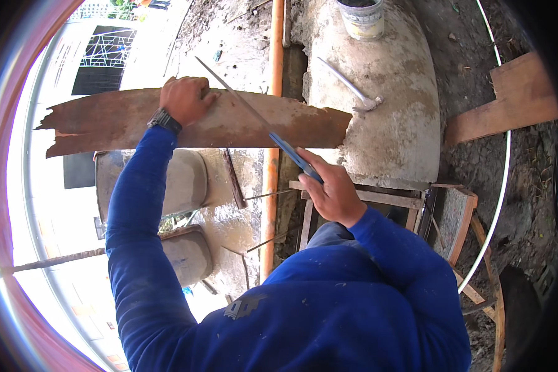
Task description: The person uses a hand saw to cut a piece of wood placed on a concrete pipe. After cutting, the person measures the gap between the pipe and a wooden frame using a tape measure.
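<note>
A weathered brown board (105, 124) with ragged, broken ends lies crosswise in front of me. My left hand (186, 98) grips its far edge near the middle, fingers curled. My right hand (332, 195) holds a hand saw (291, 155) by its blue handle; the long thin blade slants up and left across the board, just right of my left hand. A steel claw hammer (369, 102) rests on the curved concrete surface (384, 142) to the right of the board's end.
A bucket (359, 18) stands at the top. An orange pipe (270, 211) runs front to back. Wooden frames (459, 229) are at lower right, a cut plank (502, 111) and white hose (507, 161) at right. Concrete blocks (180, 180) sit below the board.
</note>
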Demonstrator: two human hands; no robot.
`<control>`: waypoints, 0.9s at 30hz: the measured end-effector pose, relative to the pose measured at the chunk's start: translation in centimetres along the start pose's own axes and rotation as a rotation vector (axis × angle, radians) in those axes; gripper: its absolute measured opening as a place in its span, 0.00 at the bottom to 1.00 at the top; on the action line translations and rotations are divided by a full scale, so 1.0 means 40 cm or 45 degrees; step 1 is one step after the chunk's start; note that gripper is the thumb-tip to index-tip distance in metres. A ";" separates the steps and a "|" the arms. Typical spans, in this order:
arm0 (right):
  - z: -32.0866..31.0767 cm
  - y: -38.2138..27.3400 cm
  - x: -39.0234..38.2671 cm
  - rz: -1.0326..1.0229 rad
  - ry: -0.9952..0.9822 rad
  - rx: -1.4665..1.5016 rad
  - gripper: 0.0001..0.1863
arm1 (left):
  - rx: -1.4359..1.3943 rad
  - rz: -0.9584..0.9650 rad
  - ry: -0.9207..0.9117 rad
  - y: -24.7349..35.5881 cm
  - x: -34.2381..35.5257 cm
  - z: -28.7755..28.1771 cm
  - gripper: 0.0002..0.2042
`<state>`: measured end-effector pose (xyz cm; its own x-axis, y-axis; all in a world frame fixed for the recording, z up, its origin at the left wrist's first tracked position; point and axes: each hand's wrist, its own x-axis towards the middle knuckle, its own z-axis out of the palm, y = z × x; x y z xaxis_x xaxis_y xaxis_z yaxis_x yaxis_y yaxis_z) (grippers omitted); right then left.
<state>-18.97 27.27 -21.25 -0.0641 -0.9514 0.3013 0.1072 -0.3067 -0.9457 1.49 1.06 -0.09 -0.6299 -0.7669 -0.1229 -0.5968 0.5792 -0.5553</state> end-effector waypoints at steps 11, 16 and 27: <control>0.030 0.034 0.114 -0.112 0.051 -0.028 0.24 | 0.037 -0.044 -0.019 0.004 0.024 -0.008 0.19; -0.040 0.038 -0.050 -0.127 0.036 -0.056 0.25 | -0.036 -0.045 -0.010 -0.014 0.003 0.019 0.17; 0.054 0.022 0.250 -0.125 0.042 -0.035 0.23 | 0.033 0.048 0.069 0.031 0.020 -0.037 0.17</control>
<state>-17.38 17.42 -18.78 -0.1058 -0.9152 0.3890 0.0713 -0.3971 -0.9150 -0.48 1.56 0.35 -0.6779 -0.7283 -0.1001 -0.5595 0.5995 -0.5724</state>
